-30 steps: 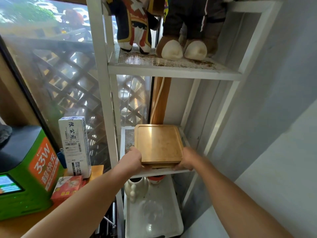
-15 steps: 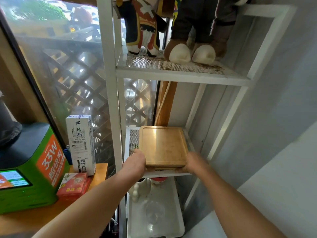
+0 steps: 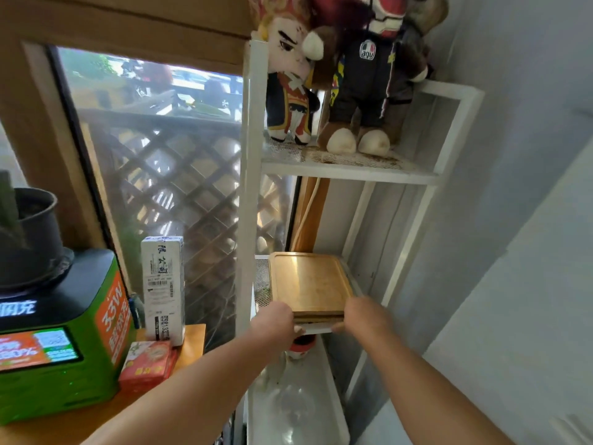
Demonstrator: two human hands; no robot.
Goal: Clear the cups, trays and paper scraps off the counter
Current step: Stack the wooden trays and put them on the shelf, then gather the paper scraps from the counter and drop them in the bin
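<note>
A stack of square wooden trays lies flat on the middle mesh shelf of a white metal rack. My left hand grips the stack's near left corner. My right hand holds the near right corner. Both hands are blurred. On the white lower shelf below stand a clear glass and a red-and-white cup, partly hidden by the shelf edge and my left arm.
Plush dolls sit on the rack's top shelf. At left, the wooden counter carries a green charging kiosk, a white carton, a red box and a dark plant pot. A grey wall closes the right.
The view has tilted up, so the dolls and plant pot show. My hands remain at the trays' near corners, and the stack sits slightly deeper on the shelf.
</note>
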